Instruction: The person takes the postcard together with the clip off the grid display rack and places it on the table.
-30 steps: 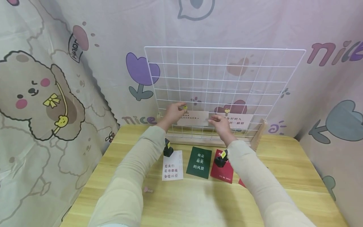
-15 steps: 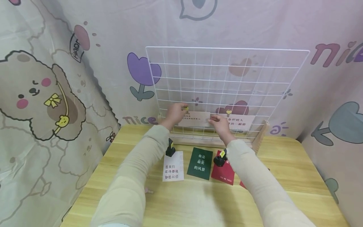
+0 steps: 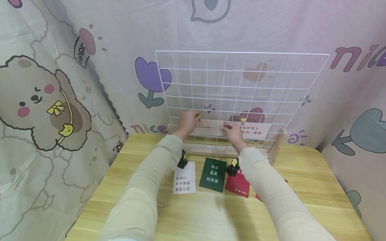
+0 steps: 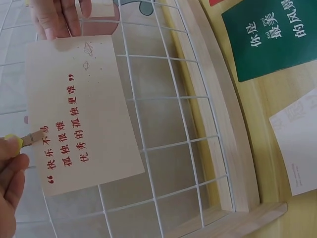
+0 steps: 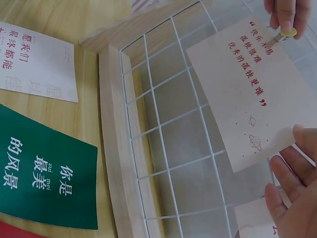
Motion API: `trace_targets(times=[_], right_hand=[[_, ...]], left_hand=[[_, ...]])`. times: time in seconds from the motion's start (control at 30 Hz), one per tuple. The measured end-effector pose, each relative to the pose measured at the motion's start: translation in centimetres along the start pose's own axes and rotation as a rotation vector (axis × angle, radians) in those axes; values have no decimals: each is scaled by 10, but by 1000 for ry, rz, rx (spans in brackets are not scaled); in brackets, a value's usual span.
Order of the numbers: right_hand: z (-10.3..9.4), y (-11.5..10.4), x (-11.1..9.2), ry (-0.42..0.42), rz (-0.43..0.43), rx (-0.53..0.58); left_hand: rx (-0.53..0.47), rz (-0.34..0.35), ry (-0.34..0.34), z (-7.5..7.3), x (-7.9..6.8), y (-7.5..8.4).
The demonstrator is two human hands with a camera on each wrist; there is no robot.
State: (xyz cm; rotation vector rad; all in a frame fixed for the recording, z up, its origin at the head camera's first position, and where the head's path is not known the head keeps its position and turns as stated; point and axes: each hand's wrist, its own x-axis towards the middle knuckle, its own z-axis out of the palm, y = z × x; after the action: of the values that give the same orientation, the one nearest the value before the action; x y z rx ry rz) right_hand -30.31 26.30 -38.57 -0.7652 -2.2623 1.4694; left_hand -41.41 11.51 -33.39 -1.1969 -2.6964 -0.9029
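Note:
A pale card (image 4: 99,109) with red lettering lies against the lower part of a white wire grid (image 3: 256,79). My left hand (image 3: 187,123) pinches a small wooden clothespin (image 4: 33,138) with a yellow ornament, its tip over the card's top edge. At the card's right end, my right hand (image 3: 234,134) holds the edge with thumb and fingertips. Just right of that hand, a second pale card (image 3: 256,130) hangs on the grid under a clothespin with a yellow heart (image 3: 243,119).
On the wooden table (image 3: 193,217), before the grid's wooden base (image 3: 211,151), lie a white card (image 3: 184,171), a green card (image 3: 212,184) and a red card (image 3: 237,188). More red shows beneath the right sleeve. A small pink piece (image 3: 160,205) pokes out beside the left sleeve.
The left hand has turned slightly and shifted a little right at the card's top edge. The right hand stays at the card's right end.

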Motion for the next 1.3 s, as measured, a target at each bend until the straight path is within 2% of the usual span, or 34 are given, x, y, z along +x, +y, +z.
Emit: trace_targets(times=[0.17, 0.53, 0.67, 0.87, 1.1, 1.3], right_hand=[[1, -2, -1, 31, -5, -17], [2, 1, 1, 47, -13, -20], [2, 1, 0, 47, -12, -10], [2, 2, -3, 38, -20, 2], [2, 1, -8, 39, -39, 3], [2, -1, -10, 45, -35, 13]], left_hand=[[29, 12, 4, 1, 1, -1], [-30, 20, -8, 0, 1, -2], [-6, 44, 10, 0, 0, -3], [-18, 60, 54, 2, -4, -7], [-27, 75, 187, 2, -5, -11], [-122, 27, 233, -1, -7, -13]])
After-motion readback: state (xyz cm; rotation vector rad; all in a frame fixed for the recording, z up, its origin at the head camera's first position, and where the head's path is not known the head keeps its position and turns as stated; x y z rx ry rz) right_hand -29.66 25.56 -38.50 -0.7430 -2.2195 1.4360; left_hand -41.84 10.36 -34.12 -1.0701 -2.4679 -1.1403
